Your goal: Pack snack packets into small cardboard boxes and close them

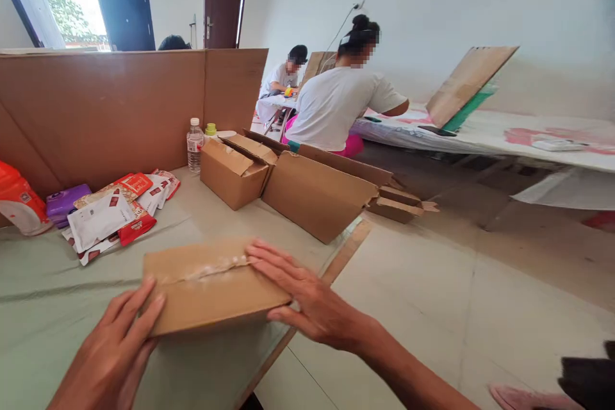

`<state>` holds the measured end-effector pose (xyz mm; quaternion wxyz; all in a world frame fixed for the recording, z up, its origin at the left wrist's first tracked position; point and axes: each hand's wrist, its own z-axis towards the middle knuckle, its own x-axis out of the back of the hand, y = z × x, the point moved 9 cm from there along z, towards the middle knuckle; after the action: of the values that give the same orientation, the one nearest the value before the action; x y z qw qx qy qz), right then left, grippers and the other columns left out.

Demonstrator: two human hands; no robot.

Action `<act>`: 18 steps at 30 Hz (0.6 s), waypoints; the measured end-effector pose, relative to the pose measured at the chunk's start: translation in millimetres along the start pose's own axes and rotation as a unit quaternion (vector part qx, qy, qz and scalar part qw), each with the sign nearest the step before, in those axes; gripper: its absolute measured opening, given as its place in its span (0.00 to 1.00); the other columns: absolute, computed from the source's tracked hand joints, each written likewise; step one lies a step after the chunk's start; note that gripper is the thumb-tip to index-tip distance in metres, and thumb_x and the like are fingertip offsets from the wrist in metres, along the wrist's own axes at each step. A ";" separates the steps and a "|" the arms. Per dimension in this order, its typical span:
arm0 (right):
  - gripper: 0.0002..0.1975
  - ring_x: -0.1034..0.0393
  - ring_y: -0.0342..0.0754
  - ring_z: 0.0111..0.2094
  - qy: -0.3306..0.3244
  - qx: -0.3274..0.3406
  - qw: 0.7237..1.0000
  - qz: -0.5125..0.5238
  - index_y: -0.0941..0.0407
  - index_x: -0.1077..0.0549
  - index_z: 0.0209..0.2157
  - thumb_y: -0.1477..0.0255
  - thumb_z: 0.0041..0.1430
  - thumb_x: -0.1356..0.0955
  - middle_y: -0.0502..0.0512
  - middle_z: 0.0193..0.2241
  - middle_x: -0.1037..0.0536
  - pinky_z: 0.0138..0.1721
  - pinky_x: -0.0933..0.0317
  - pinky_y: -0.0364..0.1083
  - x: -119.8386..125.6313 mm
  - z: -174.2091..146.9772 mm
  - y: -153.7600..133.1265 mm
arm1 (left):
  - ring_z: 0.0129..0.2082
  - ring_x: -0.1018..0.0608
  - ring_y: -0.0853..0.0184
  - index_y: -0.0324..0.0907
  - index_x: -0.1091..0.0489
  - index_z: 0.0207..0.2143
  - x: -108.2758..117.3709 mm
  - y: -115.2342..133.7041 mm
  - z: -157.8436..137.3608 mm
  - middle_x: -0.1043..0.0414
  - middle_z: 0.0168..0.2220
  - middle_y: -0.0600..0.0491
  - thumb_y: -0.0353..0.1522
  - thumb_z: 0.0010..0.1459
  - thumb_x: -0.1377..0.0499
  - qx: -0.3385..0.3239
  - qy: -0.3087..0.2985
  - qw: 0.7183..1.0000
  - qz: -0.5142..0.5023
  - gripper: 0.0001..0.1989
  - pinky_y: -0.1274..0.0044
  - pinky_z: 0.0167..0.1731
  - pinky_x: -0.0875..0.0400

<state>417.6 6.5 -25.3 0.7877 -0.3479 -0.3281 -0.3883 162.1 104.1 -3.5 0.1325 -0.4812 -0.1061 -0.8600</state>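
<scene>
In front of me a closed brown cardboard box sits at the table's near side, its top flaps meeting along a seam with shiny clear tape over part of it. My left hand grips the box's left end, its fingertips on the top and side. Across the right end lies my right hand, fingers over the top at the seam and thumb against the near edge. The underside of the box is hidden, so I cannot tell whether it is slightly raised.
Further back are a smaller carton, a long open carton, a water bottle, and several packets. A purple pack and an orange-white bag lie left. A cardboard panel stands behind. Other people sit beyond.
</scene>
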 end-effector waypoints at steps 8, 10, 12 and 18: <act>0.29 0.38 0.64 0.66 0.168 -0.188 0.942 -0.220 0.55 0.39 0.69 0.60 0.72 0.36 0.68 0.62 0.28 0.62 0.37 0.68 70.2 -81.9 99.1 | 0.52 0.22 0.58 0.40 0.29 0.56 -127.8 46.8 235.3 0.28 0.60 0.45 0.23 0.64 0.42 -0.127 -0.162 0.978 0.043 0.18 0.64 0.51 0.24; 0.29 0.36 0.67 0.64 0.200 -0.214 0.918 -0.268 0.58 0.37 0.67 0.58 0.71 0.37 0.70 0.59 0.27 0.61 0.38 0.70 72.3 -81.5 111.6 | 0.52 0.22 0.58 0.40 0.28 0.54 -149.8 50.1 270.3 0.27 0.57 0.46 0.30 0.66 0.38 -0.136 -0.167 0.974 0.066 0.14 0.61 0.52 0.24; 0.29 0.36 0.68 0.63 0.224 -0.232 0.898 -0.300 0.59 0.37 0.66 0.57 0.71 0.37 0.72 0.58 0.26 0.61 0.39 0.71 71.2 -77.5 118.1 | 0.52 0.22 0.57 0.39 0.28 0.52 -165.2 53.5 292.8 0.26 0.54 0.46 0.35 0.67 0.37 -0.141 -0.166 0.972 0.088 0.14 0.59 0.52 0.24; 0.32 0.36 0.72 0.61 0.234 -0.227 0.878 -0.351 0.65 0.38 0.65 0.58 0.71 0.37 0.77 0.55 0.27 0.58 0.36 0.70 66.5 -58.6 114.9 | 0.52 0.22 0.57 0.40 0.29 0.54 -186.4 58.6 314.6 0.26 0.53 0.46 0.38 0.67 0.38 -0.116 -0.145 0.976 0.116 0.16 0.59 0.51 0.24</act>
<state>560.7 -13.6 -38.5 0.5526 -0.2782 -0.1376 -0.7735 526.6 169.8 2.0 0.1573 -0.6218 0.0331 -0.7665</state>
